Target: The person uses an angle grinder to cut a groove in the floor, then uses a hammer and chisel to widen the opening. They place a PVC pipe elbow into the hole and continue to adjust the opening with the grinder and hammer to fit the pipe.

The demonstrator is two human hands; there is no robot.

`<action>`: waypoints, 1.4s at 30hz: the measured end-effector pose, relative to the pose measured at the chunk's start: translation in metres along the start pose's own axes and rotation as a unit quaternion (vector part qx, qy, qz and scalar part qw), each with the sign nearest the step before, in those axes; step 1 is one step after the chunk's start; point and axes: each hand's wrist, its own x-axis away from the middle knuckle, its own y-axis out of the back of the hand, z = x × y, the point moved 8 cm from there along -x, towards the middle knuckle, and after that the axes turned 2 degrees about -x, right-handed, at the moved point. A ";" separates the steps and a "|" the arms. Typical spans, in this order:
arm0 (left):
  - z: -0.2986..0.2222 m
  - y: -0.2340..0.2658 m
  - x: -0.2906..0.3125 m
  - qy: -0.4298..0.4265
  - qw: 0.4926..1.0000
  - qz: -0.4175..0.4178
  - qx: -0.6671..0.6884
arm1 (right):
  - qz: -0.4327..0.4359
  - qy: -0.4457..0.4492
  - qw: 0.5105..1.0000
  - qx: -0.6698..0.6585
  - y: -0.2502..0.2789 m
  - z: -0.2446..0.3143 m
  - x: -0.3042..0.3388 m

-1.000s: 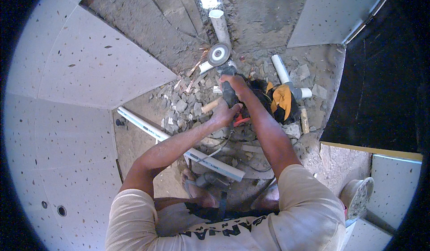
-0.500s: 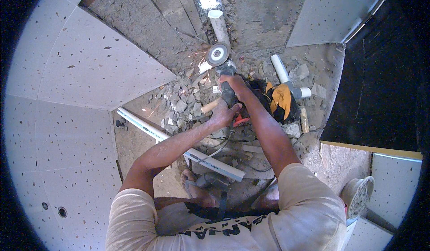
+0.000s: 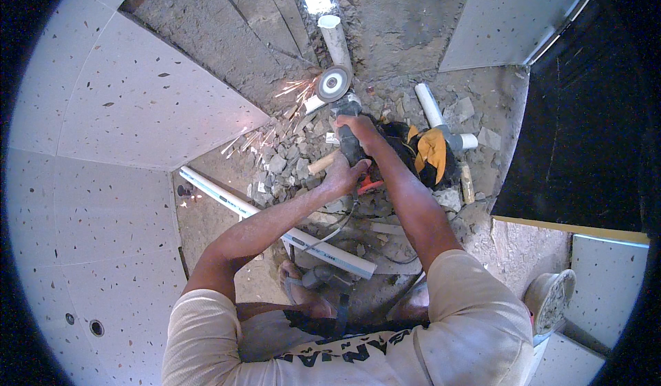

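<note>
Both my hands are closed on an angle grinder (image 3: 350,145) pointing away from me. My right hand (image 3: 358,130) grips its body just behind the head, and my left hand (image 3: 345,174) wraps the rear end near the cord. The round cutting disc (image 3: 334,84) is at the lower end of a dusty white pipe (image 3: 335,45) that runs toward the wall. Sparks (image 3: 297,92) fly left and down from the disc. A short white pipe piece (image 3: 315,103) lies beside the disc; the exact cutting contact is hidden behind it.
Broken rubble (image 3: 279,162) covers the ground around the grinder. A long white pipe (image 3: 330,252) lies across in front of my feet. To the right are a black bag with yellow cloth (image 3: 432,153), a white pipe with a grey fitting (image 3: 430,105) and a bucket (image 3: 551,296).
The spark stream has grown much thicker and reaches farther down to the left. My hands and the grinder have hardly shifted.
</note>
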 end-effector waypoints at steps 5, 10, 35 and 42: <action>0.005 -0.003 -0.002 0.019 1.000 0.008 0.023 | 0.011 -0.004 1.000 -0.006 0.001 -0.002 -0.003; 0.019 -0.002 -0.005 0.050 0.998 -0.027 -0.021 | 0.008 0.023 1.000 0.017 0.005 -0.006 -0.013; 0.032 -0.007 -0.013 -0.002 1.000 -0.004 0.013 | 0.017 0.024 0.999 0.032 0.004 -0.009 -0.016; 0.031 -0.009 -0.016 -0.020 1.000 -0.008 -0.006 | 0.023 0.036 0.997 0.067 0.015 -0.015 -0.027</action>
